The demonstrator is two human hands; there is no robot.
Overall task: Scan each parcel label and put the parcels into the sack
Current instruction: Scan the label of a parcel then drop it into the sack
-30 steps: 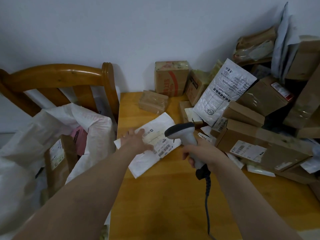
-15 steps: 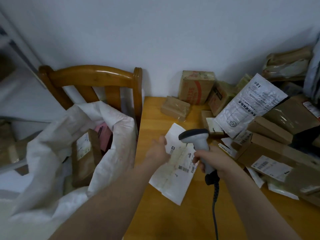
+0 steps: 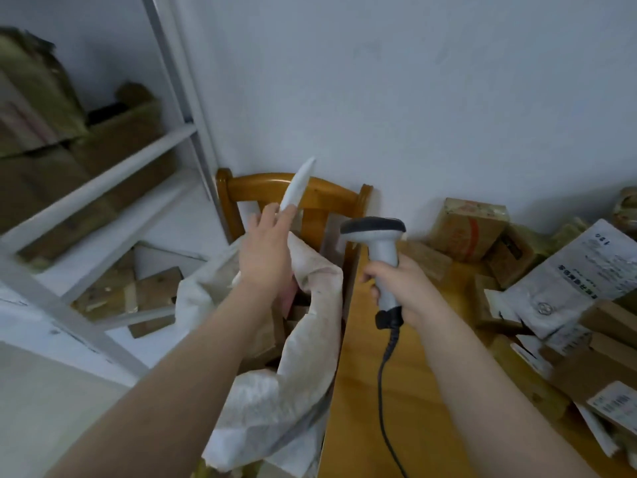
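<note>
Partway; pinching an envelope [image 3: 298,182] in left hand [image 3: 265,251] over the sack [image 3: 308,357]; gripping scanner [image 3: 377,241] in right hand [image 3: 403,288]; leaves many parcels [image 3: 582,270] to scan.

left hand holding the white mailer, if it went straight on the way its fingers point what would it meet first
Probably the chair's top rail, just beyond the left hand and its white mailer; the wall behind comes next. Depth is unclear.
</note>
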